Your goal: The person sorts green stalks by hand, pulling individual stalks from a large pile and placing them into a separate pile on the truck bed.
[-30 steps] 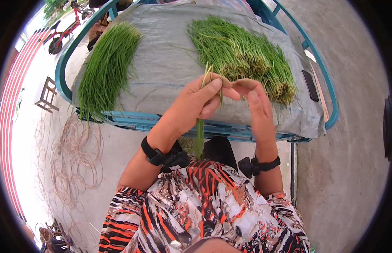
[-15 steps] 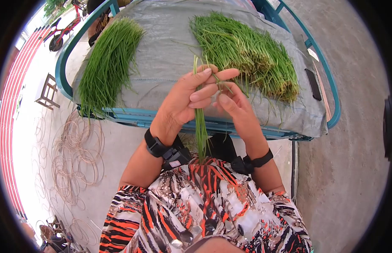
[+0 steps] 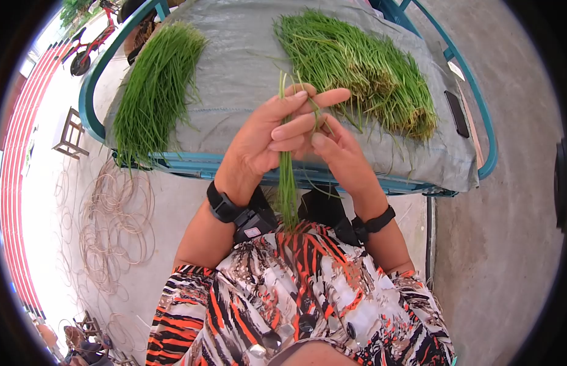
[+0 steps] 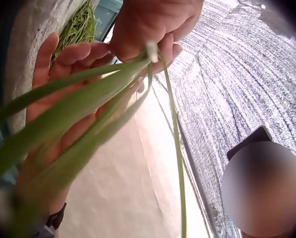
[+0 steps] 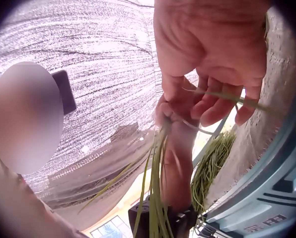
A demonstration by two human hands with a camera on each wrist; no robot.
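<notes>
My left hand (image 3: 259,137) grips a thin bunch of green chives (image 3: 287,189), pale stem ends up and leaves hanging toward the lap. Its index finger points out to the right. Close against those fingers, my right hand (image 3: 344,155) pinches a single loose chive blade (image 3: 315,110) between thumb and fingers. In the left wrist view the leaves (image 4: 83,104) fan out below the left hand (image 4: 153,29). The right wrist view has the right hand (image 5: 212,49) above the bunch (image 5: 159,183), with one blade (image 5: 227,96) across its fingers.
A grey sheet (image 3: 235,73) covers a blue cart bed (image 3: 198,168). On it lie a large chive pile (image 3: 356,67) at right, another pile (image 3: 158,91) at left, and a phone (image 3: 456,113) near the right rail. Tangled cord (image 3: 116,226) and a stool (image 3: 70,134) are on the ground at left.
My right hand has come in from the right and lower, up to the left hand's fingers. The left hand has shifted slightly left, turned, and its index finger has straightened.
</notes>
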